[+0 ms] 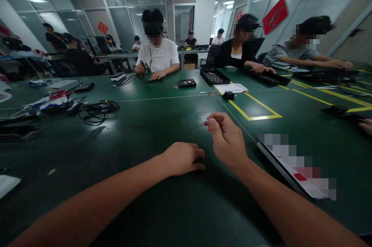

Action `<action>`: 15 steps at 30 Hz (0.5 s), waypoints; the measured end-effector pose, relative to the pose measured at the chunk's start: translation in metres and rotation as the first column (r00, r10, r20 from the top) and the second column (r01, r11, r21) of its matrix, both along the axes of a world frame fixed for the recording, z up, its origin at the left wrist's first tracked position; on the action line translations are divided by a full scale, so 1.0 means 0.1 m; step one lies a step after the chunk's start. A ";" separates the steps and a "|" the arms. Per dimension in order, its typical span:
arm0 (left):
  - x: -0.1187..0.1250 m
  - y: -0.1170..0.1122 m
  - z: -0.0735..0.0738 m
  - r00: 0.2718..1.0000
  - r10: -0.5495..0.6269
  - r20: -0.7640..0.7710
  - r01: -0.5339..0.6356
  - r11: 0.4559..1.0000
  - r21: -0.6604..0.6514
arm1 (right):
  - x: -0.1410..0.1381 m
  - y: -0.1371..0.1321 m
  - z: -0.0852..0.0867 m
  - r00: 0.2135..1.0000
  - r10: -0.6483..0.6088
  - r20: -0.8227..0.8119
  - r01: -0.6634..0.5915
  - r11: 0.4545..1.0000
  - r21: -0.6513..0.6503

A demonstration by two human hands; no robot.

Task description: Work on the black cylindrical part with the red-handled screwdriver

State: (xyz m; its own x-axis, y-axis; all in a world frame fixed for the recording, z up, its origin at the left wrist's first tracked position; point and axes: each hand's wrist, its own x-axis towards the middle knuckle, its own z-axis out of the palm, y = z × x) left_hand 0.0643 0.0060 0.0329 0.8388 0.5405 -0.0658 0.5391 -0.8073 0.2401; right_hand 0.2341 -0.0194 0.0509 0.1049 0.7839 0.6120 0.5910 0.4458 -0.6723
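Note:
My right hand (231, 142) is closed around a small screwdriver (206, 123) with a reddish handle. Its thin shaft points left, above the green table (139, 138). Just to the left, my left hand (181, 158) rests on the tabletop with its fingers curled down. A dark patch shows between its thumb and fingers, and I cannot make out whether that is an object or shadow. To the right of my right forearm lies a white booklet or box (290, 173), partly blurred.
Black cables (99, 112) lie coiled at left, beside red and white items (59, 97). Farther off are a small black block (228, 95), a white paper (232, 88), a drive-like black part (186, 83) and a black parts tray (214, 76). Co-workers sit across the table.

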 end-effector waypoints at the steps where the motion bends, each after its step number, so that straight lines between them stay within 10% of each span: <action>1: 0.01 -0.01 0.01 1.000 0.004 -0.015 -0.004 1.000 -0.010 | 0.00 0.00 0.00 1.000 0.003 -0.005 -0.003 1.000 0.000; 10: -0.40 0.21 0.05 0.921 0.286 0.264 -0.237 0.950 -0.203 | 0.02 0.02 -0.03 1.000 0.013 -0.016 -0.013 1.000 -0.008; 13: -0.77 0.42 0.11 0.771 0.526 0.358 -0.365 0.827 -0.427 | 0.02 0.01 -0.02 1.000 0.013 -0.018 -0.014 1.000 -0.022; 15: -1.08 0.55 0.19 0.528 0.733 0.429 -0.437 0.667 -0.603 | 0.02 0.01 -0.01 1.000 0.016 -0.019 -0.016 1.000 -0.018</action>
State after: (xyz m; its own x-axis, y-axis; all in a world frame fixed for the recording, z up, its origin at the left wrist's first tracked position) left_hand -0.0433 0.0607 0.0517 0.2541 0.9671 -0.0107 0.4626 -0.1118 0.8795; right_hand 0.2363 -0.0183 0.0494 0.1038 0.7967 0.5954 0.5712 0.4423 -0.6914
